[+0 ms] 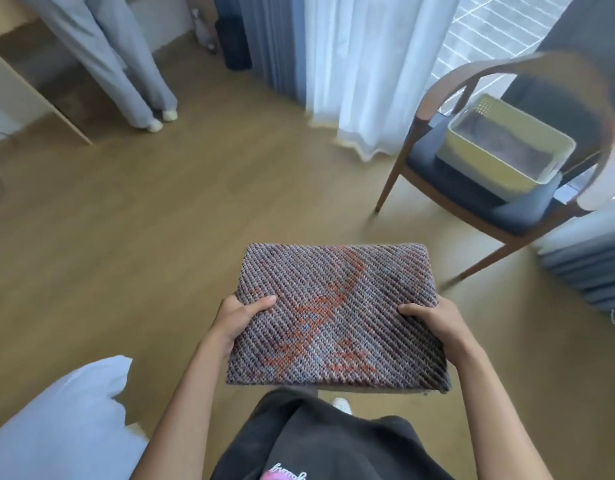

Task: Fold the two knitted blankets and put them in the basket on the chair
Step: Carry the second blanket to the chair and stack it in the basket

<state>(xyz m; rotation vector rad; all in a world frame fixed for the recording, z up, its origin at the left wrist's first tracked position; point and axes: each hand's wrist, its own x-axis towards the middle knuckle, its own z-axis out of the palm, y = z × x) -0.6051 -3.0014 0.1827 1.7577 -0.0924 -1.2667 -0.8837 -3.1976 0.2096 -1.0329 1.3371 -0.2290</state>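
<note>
A folded knitted blanket (334,317), grey-purple with an orange-red pattern, is held flat in front of my body above the floor. My left hand (238,315) grips its left edge with the thumb on top. My right hand (434,320) grips the right edge the same way. At the upper right a pale yellow basket (486,161) stands on the dark blue seat of a wooden chair (434,98). Inside the basket lies a greyish knitted blanket (507,143).
Another person's grey trouser legs (126,71) stand at the upper left beside a wooden desk. White sheer curtains (372,71) hang left of the chair. A light blue pillow (56,417) lies at the lower left, bedding (590,258) at the right edge. Wooden floor lies between.
</note>
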